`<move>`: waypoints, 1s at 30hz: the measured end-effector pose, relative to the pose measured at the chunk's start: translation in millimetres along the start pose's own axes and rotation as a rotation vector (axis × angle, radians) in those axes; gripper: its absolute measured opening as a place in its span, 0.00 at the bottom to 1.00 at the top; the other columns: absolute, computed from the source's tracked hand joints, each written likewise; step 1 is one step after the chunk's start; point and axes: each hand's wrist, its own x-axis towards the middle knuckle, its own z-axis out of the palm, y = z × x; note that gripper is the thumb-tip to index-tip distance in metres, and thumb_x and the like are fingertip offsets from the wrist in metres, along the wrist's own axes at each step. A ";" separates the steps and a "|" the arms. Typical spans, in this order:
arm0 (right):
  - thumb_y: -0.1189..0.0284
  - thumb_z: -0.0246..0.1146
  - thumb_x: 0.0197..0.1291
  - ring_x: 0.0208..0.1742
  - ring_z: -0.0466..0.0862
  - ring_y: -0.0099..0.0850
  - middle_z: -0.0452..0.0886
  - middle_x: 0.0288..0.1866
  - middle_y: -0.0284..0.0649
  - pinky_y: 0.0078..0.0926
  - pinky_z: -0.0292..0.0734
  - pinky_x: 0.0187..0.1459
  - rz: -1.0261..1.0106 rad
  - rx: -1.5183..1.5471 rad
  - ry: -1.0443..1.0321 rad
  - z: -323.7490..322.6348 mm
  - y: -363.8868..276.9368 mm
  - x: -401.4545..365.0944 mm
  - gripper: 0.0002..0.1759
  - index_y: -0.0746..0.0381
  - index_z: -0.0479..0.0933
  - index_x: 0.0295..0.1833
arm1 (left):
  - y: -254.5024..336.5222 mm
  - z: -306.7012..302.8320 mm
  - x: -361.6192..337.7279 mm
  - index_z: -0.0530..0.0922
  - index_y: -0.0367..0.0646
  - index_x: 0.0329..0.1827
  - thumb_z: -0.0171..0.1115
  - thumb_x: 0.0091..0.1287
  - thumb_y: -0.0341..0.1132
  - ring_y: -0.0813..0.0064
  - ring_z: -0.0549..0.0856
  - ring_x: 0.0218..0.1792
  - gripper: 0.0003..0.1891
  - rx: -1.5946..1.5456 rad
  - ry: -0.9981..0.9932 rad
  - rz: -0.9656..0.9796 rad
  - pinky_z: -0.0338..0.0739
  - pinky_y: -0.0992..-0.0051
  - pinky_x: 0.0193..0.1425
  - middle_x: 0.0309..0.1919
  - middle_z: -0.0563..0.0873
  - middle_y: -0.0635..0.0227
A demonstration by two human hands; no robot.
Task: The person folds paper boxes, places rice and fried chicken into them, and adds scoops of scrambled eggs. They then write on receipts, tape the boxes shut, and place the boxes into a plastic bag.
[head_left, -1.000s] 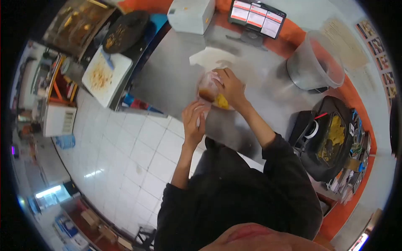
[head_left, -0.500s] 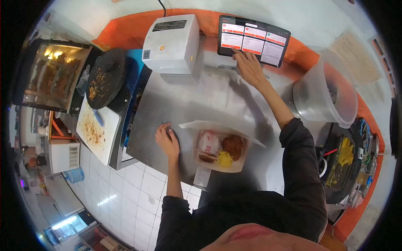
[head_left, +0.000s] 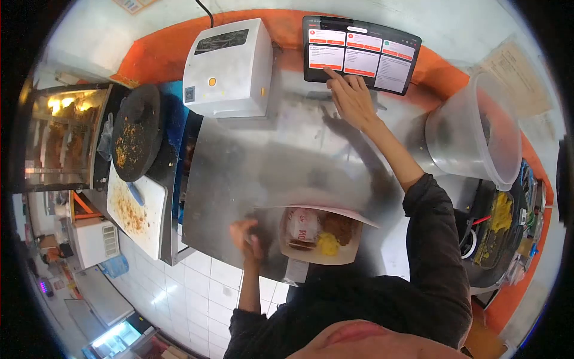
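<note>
My right hand (head_left: 354, 100) reaches to the tablet (head_left: 362, 55), its fingers stretched out and a fingertip at the lower edge of the left panel on the lit screen. It holds nothing. My left hand (head_left: 245, 238) is by the front edge of the steel table, left of an open food box, and its fingers are smeared by motion. Inside the food box (head_left: 335, 258) are a white wrapped packet with red print (head_left: 302, 227), a brown fried piece (head_left: 338, 227) and something yellow (head_left: 327, 244). A paper slip (head_left: 296, 270) hangs at the box's front.
A white label printer (head_left: 230, 72) stands left of the tablet. At the left are a stone mortar (head_left: 136, 131), a crumb-covered cutting board (head_left: 149, 224) with a blue-handled tool, and a lit glass cabinet (head_left: 63, 134). A clear plastic bucket (head_left: 454, 134) and a dark tray with yellow food (head_left: 503, 216) are at the right.
My left hand has lifted or turned from where it lay spread on the table and is now blurred. The box lid stands more upright. My right hand stays at the tablet; the view has shifted slightly.
</note>
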 end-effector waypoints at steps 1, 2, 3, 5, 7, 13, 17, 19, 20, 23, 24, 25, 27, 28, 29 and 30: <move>0.75 0.63 0.48 0.52 0.74 0.36 0.68 0.72 0.37 0.35 0.68 0.57 0.006 0.000 -0.002 1.3 0.7 -0.1 0.21 0.57 0.70 0.50 | 17.9 -6.6 2.4 0.81 0.48 0.48 0.61 0.66 0.54 0.64 0.76 0.51 0.20 0.009 -0.132 0.172 0.68 0.60 0.55 0.48 0.81 0.65; 0.76 0.61 0.54 0.50 0.73 0.36 0.70 0.71 0.35 0.34 0.67 0.55 0.015 0.021 0.019 2.4 1.1 0.1 0.16 0.57 0.70 0.49 | 38.3 -11.8 9.8 0.81 0.50 0.49 0.65 0.61 0.56 0.66 0.76 0.51 0.23 0.136 -0.294 0.252 0.67 0.60 0.56 0.49 0.80 0.66; 0.76 0.58 0.61 0.47 0.73 0.35 0.71 0.71 0.33 0.34 0.67 0.54 0.022 0.044 0.040 3.6 0.6 0.1 0.11 0.57 0.69 0.48 | 54.3 -15.1 14.6 0.81 0.51 0.49 0.70 0.55 0.59 0.68 0.76 0.51 0.26 0.263 -0.455 0.331 0.66 0.60 0.57 0.50 0.80 0.68; 0.76 0.58 0.61 0.48 0.73 0.36 0.70 0.71 0.33 0.34 0.66 0.54 0.020 0.056 0.042 5.0 0.2 0.7 0.10 0.57 0.69 0.48 | 66.3 -13.5 10.6 0.82 0.53 0.50 0.72 0.55 0.57 0.69 0.77 0.50 0.25 0.328 -0.551 0.352 0.66 0.60 0.58 0.52 0.80 0.69; 0.76 0.58 0.62 0.49 0.73 0.36 0.70 0.72 0.33 0.34 0.66 0.54 0.021 0.063 0.047 6.5 -1.3 1.3 0.10 0.57 0.69 0.48 | 66.6 -14.4 7.6 0.82 0.55 0.50 0.74 0.54 0.55 0.69 0.78 0.49 0.23 0.393 -0.646 0.381 0.65 0.60 0.59 0.53 0.81 0.70; 0.75 0.58 0.62 0.50 0.73 0.36 0.69 0.73 0.30 0.34 0.66 0.55 0.022 0.063 0.067 16.3 -2.7 0.6 0.10 0.56 0.69 0.49 | 64.1 -15.5 20.8 0.84 0.61 0.46 0.75 0.53 0.44 0.72 0.77 0.51 0.16 0.344 -0.697 0.488 0.59 0.56 0.63 0.49 0.83 0.76; 0.75 0.60 0.58 0.53 0.73 0.37 0.68 0.73 0.33 0.36 0.66 0.57 0.022 0.069 0.043 21.0 0.7 -3.8 0.15 0.57 0.70 0.51 | 76.2 -12.3 53.1 0.85 0.59 0.42 0.71 0.56 0.40 0.76 0.79 0.44 0.10 0.211 -0.857 0.343 0.62 0.63 0.58 0.43 0.85 0.79; 0.75 0.61 0.54 0.56 0.73 0.39 0.66 0.74 0.35 0.37 0.66 0.59 0.013 0.069 0.012 24.1 -0.4 -6.4 0.19 0.57 0.71 0.53 | 72.3 -7.9 55.5 0.84 0.58 0.42 0.70 0.56 0.39 0.75 0.79 0.43 0.11 0.202 -0.867 0.247 0.63 0.63 0.57 0.44 0.85 0.78; 0.74 0.62 0.54 0.56 0.73 0.39 0.66 0.74 0.35 0.37 0.66 0.59 0.014 0.064 0.010 25.1 -0.1 -6.2 0.19 0.57 0.71 0.53 | 68.5 -1.3 54.8 0.84 0.57 0.43 0.68 0.56 0.38 0.75 0.80 0.43 0.11 0.314 -0.739 0.313 0.64 0.62 0.56 0.44 0.85 0.77; 0.74 0.63 0.53 0.55 0.74 0.38 0.67 0.73 0.35 0.37 0.66 0.58 0.009 0.063 0.006 22.9 -0.3 -5.9 0.19 0.57 0.71 0.52 | 65.2 5.1 54.9 0.83 0.55 0.45 0.66 0.56 0.37 0.74 0.80 0.42 0.13 0.410 -0.620 0.409 0.66 0.62 0.54 0.46 0.84 0.76; 0.74 0.63 0.53 0.54 0.74 0.37 0.67 0.73 0.34 0.37 0.67 0.57 -0.002 0.070 0.009 22.2 -1.0 -5.8 0.19 0.57 0.72 0.52 | 64.8 6.2 54.1 0.83 0.55 0.46 0.65 0.55 0.36 0.74 0.80 0.42 0.14 0.402 -0.629 0.439 0.67 0.62 0.53 0.46 0.84 0.75; 0.74 0.63 0.53 0.54 0.74 0.37 0.67 0.73 0.34 0.37 0.67 0.57 -0.003 0.072 0.004 24.9 -0.1 -6.5 0.19 0.57 0.72 0.52 | 60.2 5.7 50.3 0.83 0.55 0.46 0.65 0.55 0.36 0.74 0.80 0.42 0.14 0.400 -0.630 0.433 0.67 0.62 0.53 0.46 0.84 0.75; 0.73 0.63 0.54 0.51 0.74 0.36 0.67 0.74 0.34 0.36 0.67 0.57 0.053 0.003 0.023 31.0 1.9 -3.4 0.18 0.56 0.72 0.52 | 47.6 2.2 41.0 0.82 0.55 0.48 0.66 0.55 0.37 0.74 0.80 0.43 0.16 0.482 -0.715 0.615 0.67 0.62 0.54 0.49 0.84 0.75; 0.73 0.63 0.54 0.51 0.74 0.36 0.67 0.74 0.34 0.36 0.67 0.57 0.052 0.004 0.024 31.3 1.6 -2.6 0.18 0.56 0.72 0.52 | 50.5 0.7 40.1 0.82 0.55 0.48 0.66 0.55 0.37 0.74 0.80 0.43 0.16 0.483 -0.715 0.614 0.67 0.62 0.54 0.49 0.84 0.75; 0.73 0.63 0.54 0.51 0.74 0.36 0.68 0.73 0.34 0.36 0.67 0.56 0.046 -0.006 0.039 31.0 1.5 -2.2 0.18 0.56 0.72 0.51 | 55.6 -0.6 39.7 0.82 0.56 0.50 0.67 0.54 0.38 0.74 0.81 0.45 0.18 0.448 -0.728 0.566 0.67 0.62 0.55 0.50 0.83 0.76; 0.73 0.62 0.54 0.50 0.74 0.36 0.68 0.73 0.34 0.36 0.67 0.55 0.040 -0.017 0.056 30.4 1.7 -1.6 0.17 0.56 0.72 0.51 | 59.2 -0.5 39.7 0.82 0.56 0.52 0.68 0.54 0.39 0.75 0.81 0.46 0.20 0.413 -0.741 0.520 0.67 0.62 0.56 0.51 0.83 0.76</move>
